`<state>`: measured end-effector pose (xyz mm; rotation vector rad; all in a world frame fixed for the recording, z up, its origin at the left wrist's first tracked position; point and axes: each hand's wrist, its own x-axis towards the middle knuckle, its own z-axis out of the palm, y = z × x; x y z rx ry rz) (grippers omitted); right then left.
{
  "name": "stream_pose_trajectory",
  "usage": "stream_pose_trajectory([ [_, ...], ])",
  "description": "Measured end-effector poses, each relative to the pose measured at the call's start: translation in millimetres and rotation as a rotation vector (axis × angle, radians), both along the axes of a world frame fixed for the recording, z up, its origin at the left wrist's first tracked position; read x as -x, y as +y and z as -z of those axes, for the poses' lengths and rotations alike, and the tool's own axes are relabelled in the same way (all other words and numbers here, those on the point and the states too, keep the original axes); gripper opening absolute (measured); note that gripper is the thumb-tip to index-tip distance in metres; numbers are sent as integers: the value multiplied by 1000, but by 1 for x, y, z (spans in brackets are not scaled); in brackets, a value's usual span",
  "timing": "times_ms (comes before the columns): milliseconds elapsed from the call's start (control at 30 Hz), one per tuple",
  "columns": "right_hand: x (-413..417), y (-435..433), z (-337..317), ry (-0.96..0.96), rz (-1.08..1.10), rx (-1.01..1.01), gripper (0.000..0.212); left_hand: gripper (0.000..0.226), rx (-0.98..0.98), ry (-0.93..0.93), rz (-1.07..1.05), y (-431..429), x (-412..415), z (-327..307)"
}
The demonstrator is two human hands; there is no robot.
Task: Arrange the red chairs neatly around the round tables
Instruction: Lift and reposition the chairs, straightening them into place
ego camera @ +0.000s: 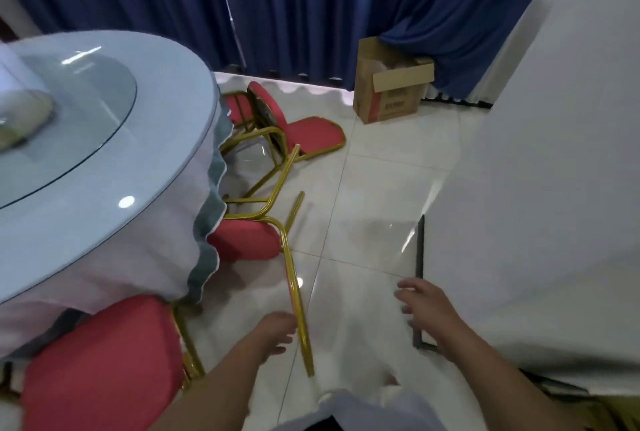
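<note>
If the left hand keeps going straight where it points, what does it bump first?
Probably the gold frame of the tipped-over red chair, just ahead of the left hand. Depth is unclear, so it may already touch.

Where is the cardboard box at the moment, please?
In the head view, the cardboard box stands on the tiled floor right of centre at the back, against the blue curtain, just beyond the overturned red chair.

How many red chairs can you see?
3: an upright chair tucked at the table, a tipped chair by the left hand, an overturned chair near the curtain. A red patch by the tablecloth may be a fourth.
</note>
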<state>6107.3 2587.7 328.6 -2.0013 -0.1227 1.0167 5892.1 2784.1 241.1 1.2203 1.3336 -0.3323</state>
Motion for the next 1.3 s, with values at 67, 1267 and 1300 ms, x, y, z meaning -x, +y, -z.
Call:
stream_pose_trajectory([
  [67,-28,31,10,16,-143,44,12,8,-16,-10,-67,12,-13,7],
  [1267,7,356,98,-306,-2090,690,20,24,334,32,-1757,-105,-60,47],
  [1300,11,363,100,-317,-2132,673,22,24,345,51,-1823,-106,-70,47],
])
